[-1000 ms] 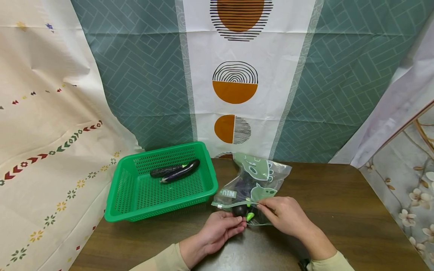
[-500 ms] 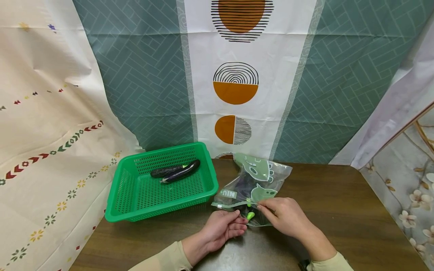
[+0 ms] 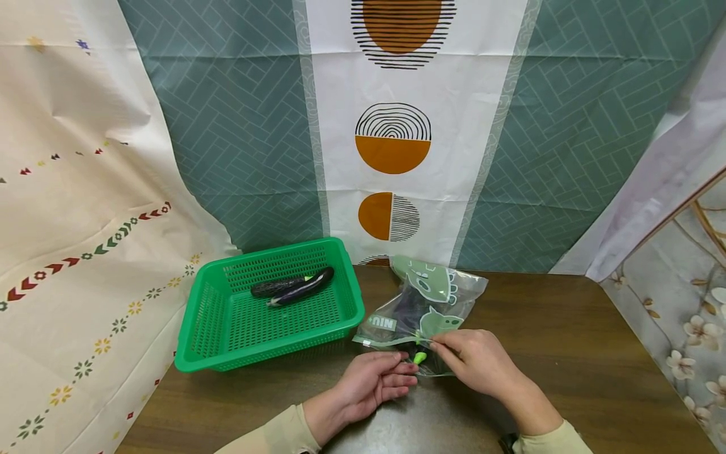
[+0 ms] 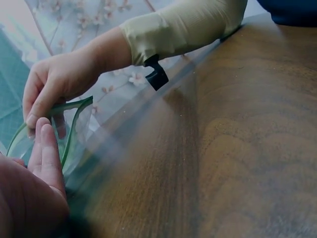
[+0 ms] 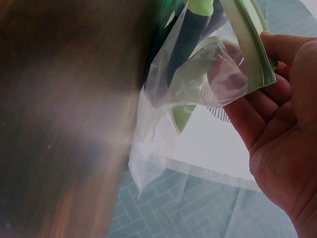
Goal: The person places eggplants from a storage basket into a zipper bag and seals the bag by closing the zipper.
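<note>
A clear zip bag (image 3: pixel 391 308) with green animal prints lies on the table, its mouth toward me. Inside are dark eggplants; a bright green stem end (image 3: pixel 420 358) shows at the mouth, and a dark body with a green cap (image 5: pixel 200 7) shows in the right wrist view. My right hand (image 3: pixel 476 360) pinches the bag's green zip edge (image 5: pixel 250 44) between thumb and fingers, holding it raised. Palm up, my left hand (image 3: pixel 374 386) has its fingers extended at the mouth, beside the green stem end. The eggplants are partly hidden by the bag's film and prints.
Left of the bag stands a green perforated basket (image 3: pixel 187 315). In it lie a glossy dark eggplant (image 3: pixel 303 289) and a dark, rough-skinned long vegetable (image 3: pixel 276 287). Patterned cloths (image 3: pixel 391 176) hang behind and at both sides of the brown wooden table (image 3: pixel 567 340).
The dark rounded eggplant end beside my left fingers has slipped under the bag's edge. My left hand has shifted slightly right, its fingers straighter; my right hand keeps its pinch on the edge.
</note>
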Tool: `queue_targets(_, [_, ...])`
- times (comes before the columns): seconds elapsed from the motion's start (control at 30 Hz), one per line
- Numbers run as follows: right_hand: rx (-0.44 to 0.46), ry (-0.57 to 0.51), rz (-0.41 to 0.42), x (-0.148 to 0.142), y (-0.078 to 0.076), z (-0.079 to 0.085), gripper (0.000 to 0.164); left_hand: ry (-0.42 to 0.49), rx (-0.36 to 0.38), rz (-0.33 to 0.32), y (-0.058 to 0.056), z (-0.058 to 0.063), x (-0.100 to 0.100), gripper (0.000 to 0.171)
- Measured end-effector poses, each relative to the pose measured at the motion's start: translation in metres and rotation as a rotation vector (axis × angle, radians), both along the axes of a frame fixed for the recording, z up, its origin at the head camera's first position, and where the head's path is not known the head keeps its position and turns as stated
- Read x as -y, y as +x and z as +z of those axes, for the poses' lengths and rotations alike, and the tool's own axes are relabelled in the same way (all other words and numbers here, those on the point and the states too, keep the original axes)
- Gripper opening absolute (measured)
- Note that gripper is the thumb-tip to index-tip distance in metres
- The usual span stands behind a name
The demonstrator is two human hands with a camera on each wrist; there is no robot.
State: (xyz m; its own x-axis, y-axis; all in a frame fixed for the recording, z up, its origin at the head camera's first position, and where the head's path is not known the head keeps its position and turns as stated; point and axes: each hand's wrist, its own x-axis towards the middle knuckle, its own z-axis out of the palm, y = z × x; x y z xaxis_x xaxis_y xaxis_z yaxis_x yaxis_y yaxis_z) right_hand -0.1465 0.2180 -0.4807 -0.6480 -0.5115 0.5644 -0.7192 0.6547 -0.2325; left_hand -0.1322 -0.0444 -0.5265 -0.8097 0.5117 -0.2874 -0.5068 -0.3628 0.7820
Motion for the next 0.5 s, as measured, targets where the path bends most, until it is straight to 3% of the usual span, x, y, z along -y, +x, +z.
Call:
queue_targets(0.37, [0.003,-0.012,0.008,0.0001,-0.0006,0.0011,0.004,-0.052,-0.025,-0.141,0.0022,0.0029,0.0041,0.065])
queue_targets(0.5, [-0.004,-0.011,0.005,-0.0001,-0.0009,0.0011,0.003,-0.088,-0.037,-0.170,0.0013,0.0054,0.0063,0.064])
